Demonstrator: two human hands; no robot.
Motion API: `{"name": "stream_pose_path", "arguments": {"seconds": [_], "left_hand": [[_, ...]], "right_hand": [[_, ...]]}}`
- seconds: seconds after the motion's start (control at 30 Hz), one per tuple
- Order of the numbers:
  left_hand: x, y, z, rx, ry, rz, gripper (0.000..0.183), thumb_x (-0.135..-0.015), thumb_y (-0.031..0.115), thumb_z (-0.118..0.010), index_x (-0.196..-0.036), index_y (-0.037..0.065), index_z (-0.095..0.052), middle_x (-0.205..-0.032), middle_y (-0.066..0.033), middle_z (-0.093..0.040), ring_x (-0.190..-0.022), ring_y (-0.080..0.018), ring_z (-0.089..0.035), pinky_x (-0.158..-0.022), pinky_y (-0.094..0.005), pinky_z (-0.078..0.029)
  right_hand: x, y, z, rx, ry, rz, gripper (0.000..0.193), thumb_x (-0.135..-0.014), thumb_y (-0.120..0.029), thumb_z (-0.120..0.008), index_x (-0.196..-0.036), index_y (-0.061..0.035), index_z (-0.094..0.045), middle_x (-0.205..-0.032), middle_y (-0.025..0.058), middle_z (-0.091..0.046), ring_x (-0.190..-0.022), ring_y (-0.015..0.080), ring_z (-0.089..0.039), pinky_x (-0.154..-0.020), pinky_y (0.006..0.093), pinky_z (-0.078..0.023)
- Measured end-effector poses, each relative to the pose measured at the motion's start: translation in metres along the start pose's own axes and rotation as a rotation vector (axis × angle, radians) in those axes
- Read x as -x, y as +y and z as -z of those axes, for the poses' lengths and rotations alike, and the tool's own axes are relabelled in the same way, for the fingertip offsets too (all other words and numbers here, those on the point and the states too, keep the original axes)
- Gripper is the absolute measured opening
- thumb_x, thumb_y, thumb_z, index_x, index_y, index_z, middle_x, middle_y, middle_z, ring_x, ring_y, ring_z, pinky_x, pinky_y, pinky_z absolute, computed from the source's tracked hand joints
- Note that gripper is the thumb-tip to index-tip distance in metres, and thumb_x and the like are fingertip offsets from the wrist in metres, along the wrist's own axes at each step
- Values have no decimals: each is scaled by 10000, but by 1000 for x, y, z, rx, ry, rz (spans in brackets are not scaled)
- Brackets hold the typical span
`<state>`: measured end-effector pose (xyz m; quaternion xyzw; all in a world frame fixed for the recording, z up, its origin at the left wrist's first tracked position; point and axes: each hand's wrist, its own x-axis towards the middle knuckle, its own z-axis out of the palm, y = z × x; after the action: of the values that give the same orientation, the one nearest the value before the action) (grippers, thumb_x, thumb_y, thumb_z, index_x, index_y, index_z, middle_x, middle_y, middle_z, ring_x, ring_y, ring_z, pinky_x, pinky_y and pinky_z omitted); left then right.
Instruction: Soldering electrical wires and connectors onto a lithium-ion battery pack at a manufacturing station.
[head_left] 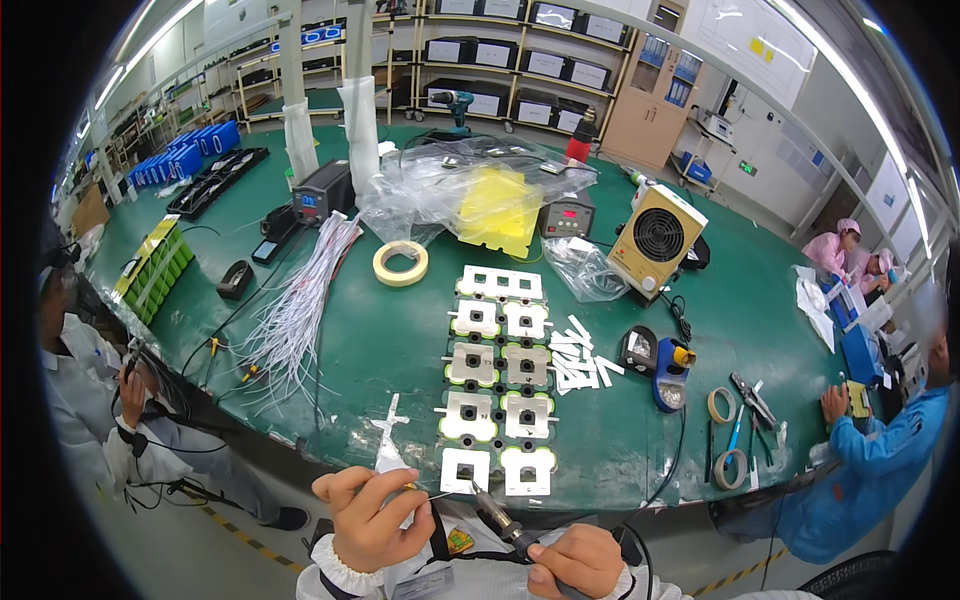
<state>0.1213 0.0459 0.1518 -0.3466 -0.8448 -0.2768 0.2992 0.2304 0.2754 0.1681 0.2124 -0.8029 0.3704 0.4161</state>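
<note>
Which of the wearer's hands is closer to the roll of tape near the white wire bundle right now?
Left. The left hand sits below the tape roll, almost in line with it; the right hand is lower and farther right, holding a soldering iron.

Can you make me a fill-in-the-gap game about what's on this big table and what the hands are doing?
1. The table top is covered in a mat coloured ____.
2. The right hand grips a soldering ____ by its handle.
3. The metal plates lie in ____ columns in front of the left hand.
4. The roll of tape near the bundle of white wires is shaped like a ____.

Missing words: green; iron; two; ring
</note>
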Motion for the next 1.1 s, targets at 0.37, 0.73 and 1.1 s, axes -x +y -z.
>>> {"name": "stream_pose_path", "arguments": {"seconds": [0.37, 0.73, 1.1], "left_hand": [[0, -5, -2, 13, 3, 0, 154, -647, 129, -762, -780, 186, -710, -1057, 75, -727, -957, -187, -544, -882, -379, -305], [0, -6, -5, 3, -10, -28, 175, -623, 149, -767, -780, 199, -709, -1064, 74, -708, -991, -218, -530, -903, -399, -305], [-3, -4, -6, 9, -8, -24, 155, -632, 140, -766, -768, 189, -708, -1061, 81, -718, -974, -199, -538, -901, -389, -300]], "right_hand": [[4, -1, -9, 44, -94, -9, 98, -842, -46, -742, -929, -1, -730, -661, 67, -556, -499, 216, -526, -450, 353, -388], [5, -1, -12, 63, -70, 12, 64, -839, -29, -737, -897, -5, -725, -670, 68, -580, -500, 209, -550, -443, 340, -408], [4, -2, -10, 59, -83, 5, 91, -830, -17, -740, -917, 3, -729, -666, 66, -578, -498, 204, -549, -444, 339, -410]]}}
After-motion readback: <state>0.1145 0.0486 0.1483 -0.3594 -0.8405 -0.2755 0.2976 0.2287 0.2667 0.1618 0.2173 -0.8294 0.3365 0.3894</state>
